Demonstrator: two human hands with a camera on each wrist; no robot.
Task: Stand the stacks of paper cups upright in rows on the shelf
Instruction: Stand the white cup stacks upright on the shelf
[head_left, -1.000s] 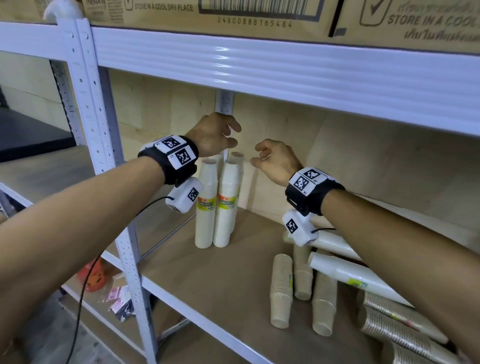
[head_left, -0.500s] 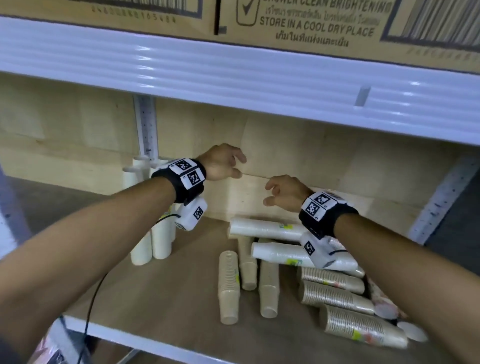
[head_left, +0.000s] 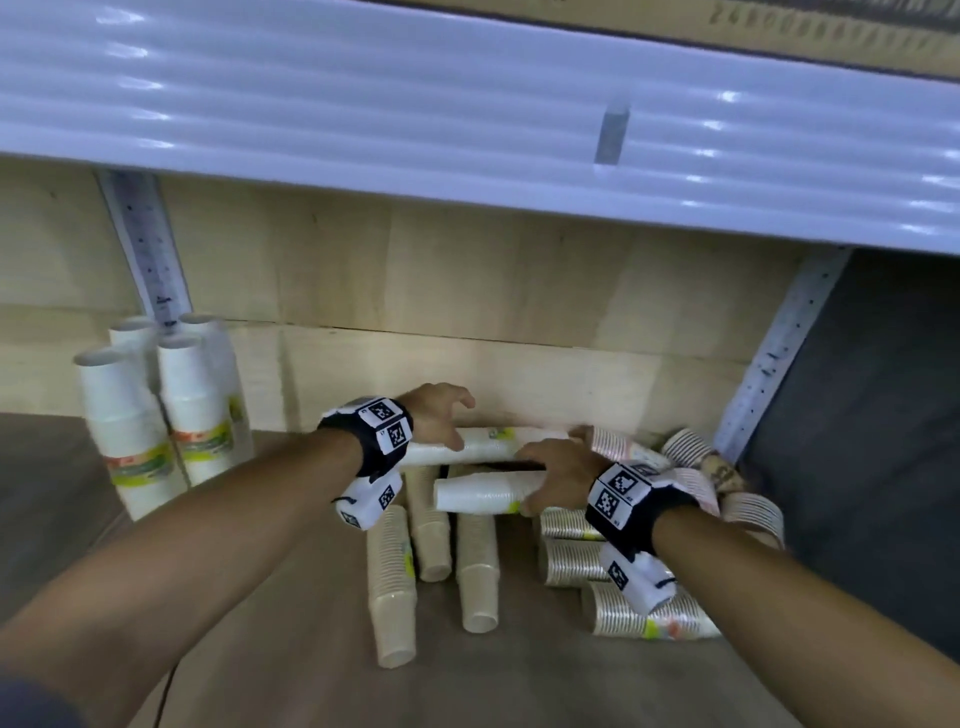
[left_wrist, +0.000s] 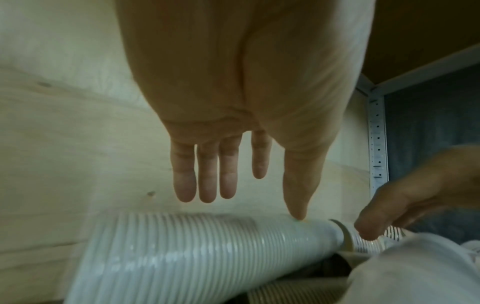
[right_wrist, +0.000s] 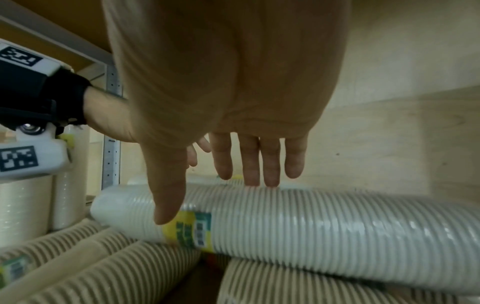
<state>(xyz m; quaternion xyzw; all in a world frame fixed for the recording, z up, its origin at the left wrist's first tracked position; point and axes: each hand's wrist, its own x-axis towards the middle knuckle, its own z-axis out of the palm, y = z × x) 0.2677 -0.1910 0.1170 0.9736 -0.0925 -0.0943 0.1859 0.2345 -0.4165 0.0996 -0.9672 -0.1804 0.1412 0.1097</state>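
Several white cup stacks (head_left: 156, 410) stand upright at the shelf's back left. A pile of stacks lies to the right. My left hand (head_left: 457, 421) hovers over the far lying white stack (head_left: 493, 447), fingers straight; in the left wrist view the thumb tip touches that stack (left_wrist: 207, 253) while the left hand (left_wrist: 254, 203) stays spread. My right hand (head_left: 535, 483) lies over the nearer lying white stack (head_left: 478, 493). In the right wrist view, the right hand (right_wrist: 207, 195) has straight fingertips on top of this labelled stack (right_wrist: 311, 230), with the thumb down its front.
Beige stacks (head_left: 395, 582) lie under and in front of the white ones. Patterned stacks (head_left: 571, 561) are heaped at the right by the metal upright (head_left: 779, 353). The upper shelf beam (head_left: 467, 130) hangs low overhead. Bare shelf board (head_left: 285, 623) lies in front.
The view swung right from the standing stacks to the pile. Both hands moved right and down, from mid-air onto the two lying white stacks.
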